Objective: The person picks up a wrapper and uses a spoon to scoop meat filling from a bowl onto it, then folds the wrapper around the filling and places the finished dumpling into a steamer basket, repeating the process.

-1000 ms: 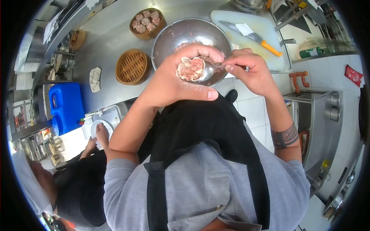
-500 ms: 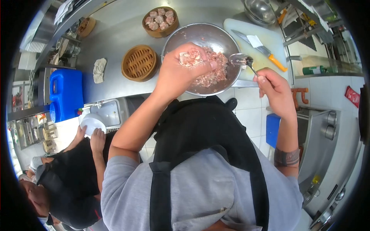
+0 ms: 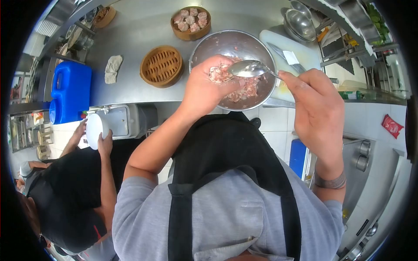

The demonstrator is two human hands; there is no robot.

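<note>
My left hand point(image 3: 201, 89) is curled over the near left side of a steel mixing bowl point(image 3: 217, 43), its fingers wrapped round a meat-filled dumpling point(image 3: 220, 74). Pink minced meat point(image 3: 247, 90) lies in the bowl below. With thumb and fingers, my right hand point(image 3: 320, 108) grips the handle of a metal spoon point(image 3: 250, 68). The spoon's bowl is over the mince, its tip right beside the dumpling. Behind my right hand, a knife point(image 3: 298, 67) with a white paper on it rests on a white cutting board point(image 3: 305, 48); its handle is hidden.
A bamboo steamer with several dumplings point(image 3: 190, 20) and a slatted bamboo steamer point(image 3: 161, 65) stand left of the bowl. Further left are a folded cloth point(image 3: 113, 69) and a blue jug point(image 3: 74, 91). Steel bowls point(image 3: 300, 24) sit at back right. A co-worker at left holds a white bowl point(image 3: 93, 130).
My right hand has brought the spoon up and left, from the bowl's right rim to the dumpling in my left hand. The co-worker's white bowl has tilted.
</note>
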